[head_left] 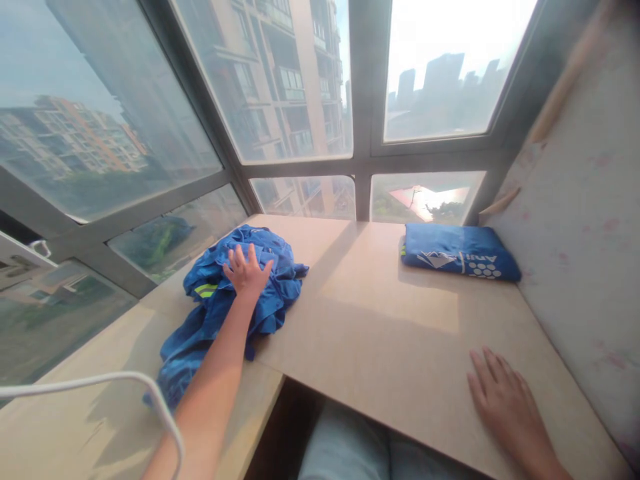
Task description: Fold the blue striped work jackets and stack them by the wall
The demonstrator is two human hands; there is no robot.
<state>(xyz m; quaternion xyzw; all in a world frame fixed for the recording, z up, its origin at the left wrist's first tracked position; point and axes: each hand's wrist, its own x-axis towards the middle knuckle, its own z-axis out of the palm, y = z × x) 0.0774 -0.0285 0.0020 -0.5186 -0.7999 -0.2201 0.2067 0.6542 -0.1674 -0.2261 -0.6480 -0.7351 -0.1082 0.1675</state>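
Observation:
A crumpled pile of blue clothing (273, 303) with a yellow-green stripe lies on the left part of the wooden tabletop (360, 320). My left hand (247, 270) rests on top of it with the fingers spread; nothing shows gripped in it. Toward the lower right, my right hand (503, 393) lies flat on the bare wood, holding nothing. Beyond it, against the right wall, sits a neatly folded blue garment (460, 252) with white lettering and a pattern of white dots.
Windows with grey frames (362, 120) border the tabletop at the back and left. A patterned wall (585, 220) closes off the right side. A white cable (100, 378) loops across the lower left. My legs (350, 443) show below the table's front edge.

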